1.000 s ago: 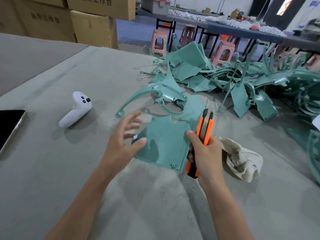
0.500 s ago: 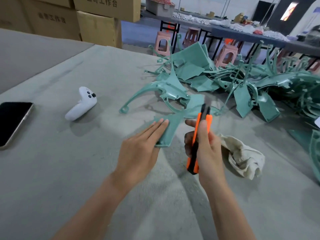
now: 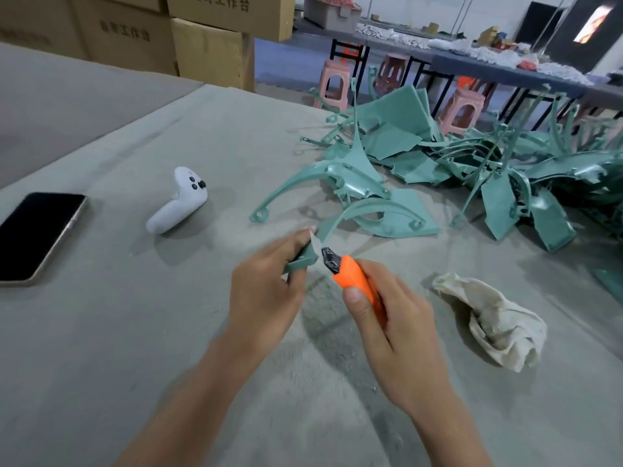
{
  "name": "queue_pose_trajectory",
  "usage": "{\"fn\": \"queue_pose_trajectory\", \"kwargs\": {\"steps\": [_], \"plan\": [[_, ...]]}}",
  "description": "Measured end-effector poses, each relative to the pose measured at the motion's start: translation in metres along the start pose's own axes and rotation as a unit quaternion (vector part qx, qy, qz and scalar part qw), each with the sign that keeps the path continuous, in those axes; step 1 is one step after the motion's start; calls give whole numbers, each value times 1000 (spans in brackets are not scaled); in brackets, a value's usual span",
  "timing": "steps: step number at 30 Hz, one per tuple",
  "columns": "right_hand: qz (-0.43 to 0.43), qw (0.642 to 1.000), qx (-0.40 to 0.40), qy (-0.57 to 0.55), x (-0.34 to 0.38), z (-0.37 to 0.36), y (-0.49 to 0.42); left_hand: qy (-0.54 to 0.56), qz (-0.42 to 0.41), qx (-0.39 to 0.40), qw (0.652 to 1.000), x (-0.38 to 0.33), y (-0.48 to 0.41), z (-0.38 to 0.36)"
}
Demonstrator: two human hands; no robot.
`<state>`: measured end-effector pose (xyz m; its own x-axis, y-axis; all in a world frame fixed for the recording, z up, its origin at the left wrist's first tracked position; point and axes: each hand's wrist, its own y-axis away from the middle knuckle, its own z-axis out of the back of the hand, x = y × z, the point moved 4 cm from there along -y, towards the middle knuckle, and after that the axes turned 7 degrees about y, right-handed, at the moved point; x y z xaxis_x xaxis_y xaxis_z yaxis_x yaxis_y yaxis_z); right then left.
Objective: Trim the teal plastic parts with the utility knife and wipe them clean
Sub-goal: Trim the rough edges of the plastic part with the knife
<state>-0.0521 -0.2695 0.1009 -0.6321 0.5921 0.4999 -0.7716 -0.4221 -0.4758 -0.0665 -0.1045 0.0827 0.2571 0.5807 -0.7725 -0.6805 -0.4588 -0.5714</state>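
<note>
At frame centre the left hand (image 3: 269, 291) grips a thin teal part (image 3: 303, 261), while the right hand (image 3: 394, 318) clasps the orange utility knife (image 3: 354, 278), its blade at the part's edge. The fingers hide much of the piece. A crumpled off-white rag (image 3: 492, 321) lies at right, a white controller (image 3: 178, 203) and a dark phone (image 3: 37, 234) at left, and a tangled pile of teal parts (image 3: 505, 170) at upper right. All rest on a grey, felt-like table (image 3: 135, 332). Cardboard boxes (image 3: 209, 52) and pink stools (image 3: 332, 82) stand behind.
</note>
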Motion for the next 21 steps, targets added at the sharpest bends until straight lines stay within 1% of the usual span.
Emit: {"fn": "queue_pose_trajectory", "kwargs": {"steps": [5, 9, 12, 16, 21], "plan": [[15, 1000, 5, 16, 2, -1, 1, 16, -19, 7, 1000, 0, -3, 2], [15, 1000, 8, -1, 0, 0, 1, 37, 5, 14, 999, 1, -2, 0], [11, 1000, 9, -13, 0, 1, 1, 27, 2, 14, 1000, 1, -1, -1], [-2, 1000, 3, 7, -3, 0, 1, -5, -24, 14, 1000, 2, -1, -1], [-19, 999, -21, 28, -12, 5, -3, 1, -29, 32, 999, -2, 2, -5]]}}
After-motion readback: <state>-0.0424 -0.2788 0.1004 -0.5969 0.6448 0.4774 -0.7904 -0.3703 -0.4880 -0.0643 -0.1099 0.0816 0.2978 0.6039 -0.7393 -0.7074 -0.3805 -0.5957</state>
